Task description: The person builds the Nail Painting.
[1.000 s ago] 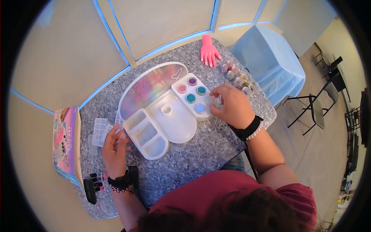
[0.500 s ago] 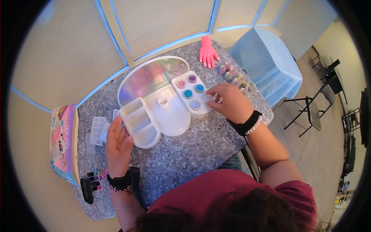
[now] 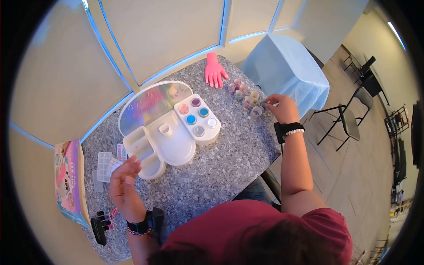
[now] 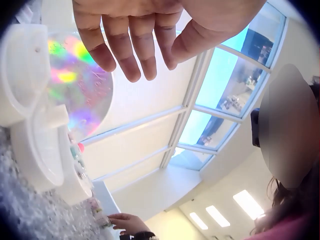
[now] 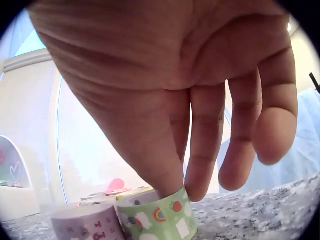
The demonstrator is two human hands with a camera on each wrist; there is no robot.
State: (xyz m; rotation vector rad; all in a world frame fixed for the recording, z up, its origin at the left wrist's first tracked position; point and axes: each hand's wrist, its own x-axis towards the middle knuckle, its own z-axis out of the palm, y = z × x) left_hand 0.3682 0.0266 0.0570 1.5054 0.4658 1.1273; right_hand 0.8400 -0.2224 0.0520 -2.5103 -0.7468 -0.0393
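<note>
My right hand (image 3: 284, 109) is at the table's right side, among several small rolls of decorative tape (image 3: 248, 101). In the right wrist view, its thumb goes into a green tape roll (image 5: 160, 220) with rainbow and strawberry prints, and a finger presses the outside. A lilac tape roll (image 5: 85, 222) stands beside it. My left hand (image 3: 127, 192) is raised near the left compartments of a white nail-art organizer (image 3: 179, 152), its fingers loosely extended and holding nothing. Several glitter pots (image 3: 191, 119) sit in the organizer's right section, before its iridescent back panel (image 3: 152, 104).
A pink model hand (image 3: 215, 73) lies at the back of the speckled table. At left are clear compartment boxes (image 3: 104, 165), small dark-capped bottles (image 3: 105, 221) and a nail-art box (image 3: 68, 181). A blue-draped block (image 3: 282, 66) and a folding chair (image 3: 353, 115) stand to the right.
My right hand has left a pale pot in the organizer's right section and moved right to the tape rolls. My left hand has come away from the organizer's left edge.
</note>
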